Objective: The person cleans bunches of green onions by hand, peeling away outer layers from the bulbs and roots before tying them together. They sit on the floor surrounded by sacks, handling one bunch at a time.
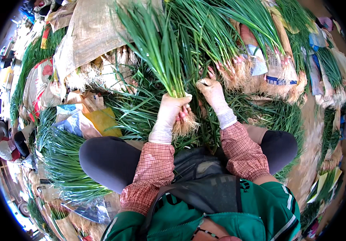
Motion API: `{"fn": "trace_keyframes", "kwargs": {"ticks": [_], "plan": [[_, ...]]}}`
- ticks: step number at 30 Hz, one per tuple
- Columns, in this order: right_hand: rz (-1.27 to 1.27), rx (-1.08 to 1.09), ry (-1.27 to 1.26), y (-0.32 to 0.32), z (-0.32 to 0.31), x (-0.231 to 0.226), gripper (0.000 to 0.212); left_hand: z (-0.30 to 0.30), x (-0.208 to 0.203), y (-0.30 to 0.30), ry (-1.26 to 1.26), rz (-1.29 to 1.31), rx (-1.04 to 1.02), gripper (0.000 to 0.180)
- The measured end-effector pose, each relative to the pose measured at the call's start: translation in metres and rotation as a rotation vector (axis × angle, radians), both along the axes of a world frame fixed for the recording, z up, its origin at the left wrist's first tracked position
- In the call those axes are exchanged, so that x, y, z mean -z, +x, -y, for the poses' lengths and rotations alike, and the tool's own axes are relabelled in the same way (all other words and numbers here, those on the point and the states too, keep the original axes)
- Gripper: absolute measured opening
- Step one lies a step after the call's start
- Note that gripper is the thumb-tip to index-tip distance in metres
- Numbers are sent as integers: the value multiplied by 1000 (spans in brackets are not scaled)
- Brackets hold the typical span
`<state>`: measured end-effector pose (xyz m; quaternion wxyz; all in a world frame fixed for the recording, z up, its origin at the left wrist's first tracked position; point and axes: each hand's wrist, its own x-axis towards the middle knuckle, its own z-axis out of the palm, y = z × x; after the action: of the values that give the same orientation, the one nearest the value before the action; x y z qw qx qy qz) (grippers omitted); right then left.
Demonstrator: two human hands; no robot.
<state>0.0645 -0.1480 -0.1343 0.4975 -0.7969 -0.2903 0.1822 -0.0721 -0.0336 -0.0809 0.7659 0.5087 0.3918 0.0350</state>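
My left hand point(169, 109), in a pale glove, is closed round a bunch of green garlic point(157, 52). The long leaves point up and away from me, while the reddish bulbs and pale, stringy roots point(186, 125) hang below the fist. To its right, my right hand point(213, 93) is gloved too, with its fingers curled and thumb bent in. Whatever those fingers pinch, if anything, is too small to make out. Just beyond it lies a pile of green garlic point(229, 60), roots toward me. Loose green leaves point(136, 108) cover the ground between my legs and the piles.
A beige woven sheet point(92, 34) covers part of the far-left heap, with roots showing under its edge. Yellow and blue sacking point(102, 120) lies beside my left knee. Another leafy pile point(66, 160) spreads at my left. A person point(12, 144) sits at the far left.
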Motion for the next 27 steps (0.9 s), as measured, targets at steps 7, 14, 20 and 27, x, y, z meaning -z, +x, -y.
{"fn": "trace_keyframes", "kwargs": {"ticks": [7,14,20,27], "plan": [[-1095,107,505,-31,-16,0,19,2,-10,-2,-144,218,-56,8],[124,94,-211,1,10,-14,27,-11,-47,-11,-91,374,52,16],[-91,-442,113,-9,-25,-61,54,-14,-44,-11,-148,468,-1,16],[-244,-310,-267,-33,9,-95,29,-21,-15,-3,-140,312,29,27]]}}
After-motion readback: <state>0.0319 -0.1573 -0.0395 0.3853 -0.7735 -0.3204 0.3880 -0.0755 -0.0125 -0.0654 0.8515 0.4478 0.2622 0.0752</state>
